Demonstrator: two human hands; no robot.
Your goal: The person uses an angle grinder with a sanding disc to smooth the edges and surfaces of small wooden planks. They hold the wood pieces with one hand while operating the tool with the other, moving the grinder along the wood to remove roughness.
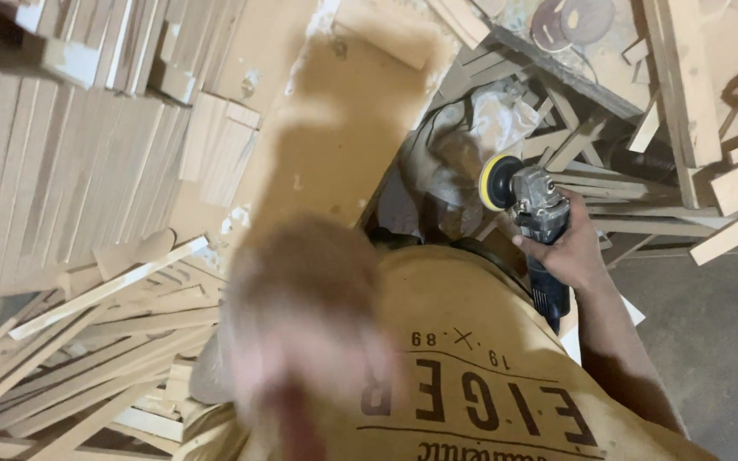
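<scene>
Rightward, sander (530, 205) beside board edge (390, 162).

We're looking down on a cluttered workshop: pale wooden boards (61, 171) stacked upright at left, loose slats (87, 358) heaped below them. Grey concrete floor (711, 341) shows at right, beside what may be a crumpled plastic sheet (463, 145).

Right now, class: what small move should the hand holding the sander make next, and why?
Probably swing the sander leftward toward the board: the right hand holds it off to the side, its yellow-rimmed pad touching nothing. The left hand is a blur.
</scene>
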